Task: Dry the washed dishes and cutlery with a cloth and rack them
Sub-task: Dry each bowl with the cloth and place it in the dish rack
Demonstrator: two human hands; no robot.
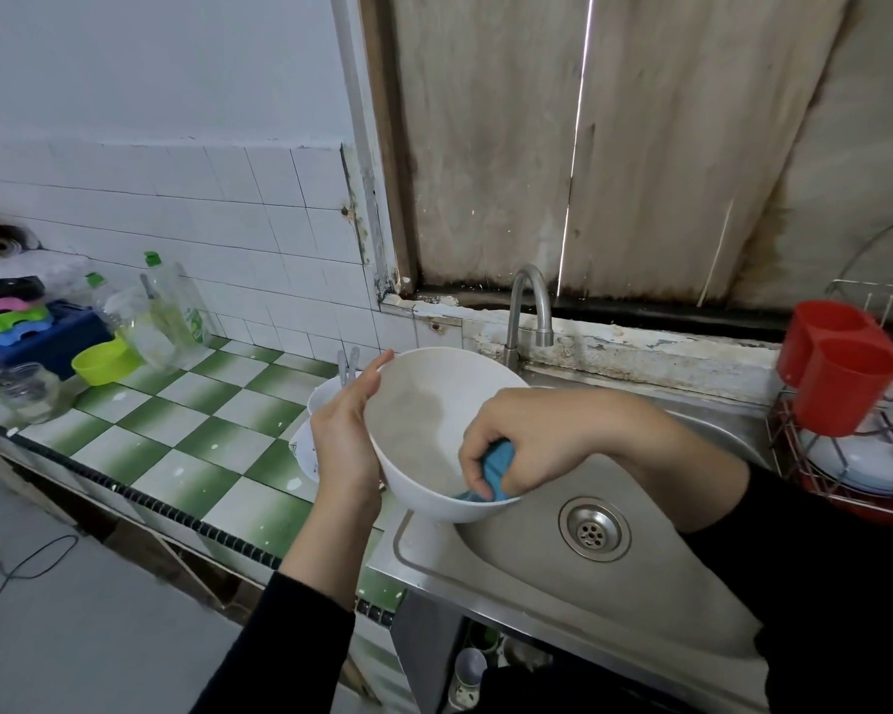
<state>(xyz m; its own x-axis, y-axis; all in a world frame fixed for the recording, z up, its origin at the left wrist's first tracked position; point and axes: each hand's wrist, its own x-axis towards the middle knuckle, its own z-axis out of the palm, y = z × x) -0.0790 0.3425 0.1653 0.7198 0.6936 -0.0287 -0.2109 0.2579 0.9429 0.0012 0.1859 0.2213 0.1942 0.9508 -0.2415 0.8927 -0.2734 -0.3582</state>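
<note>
Right fingers [473, 463] pinching blue cloth [498, 463] inside white bowl [418, 404], left hand [344, 430] cupping it

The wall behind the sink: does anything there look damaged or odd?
Yes. The wooden boards behind the tap are stained dark along their lower edge, and light shines through a narrow gap between two of them. The paint on the ledge under them is flaking.
</note>
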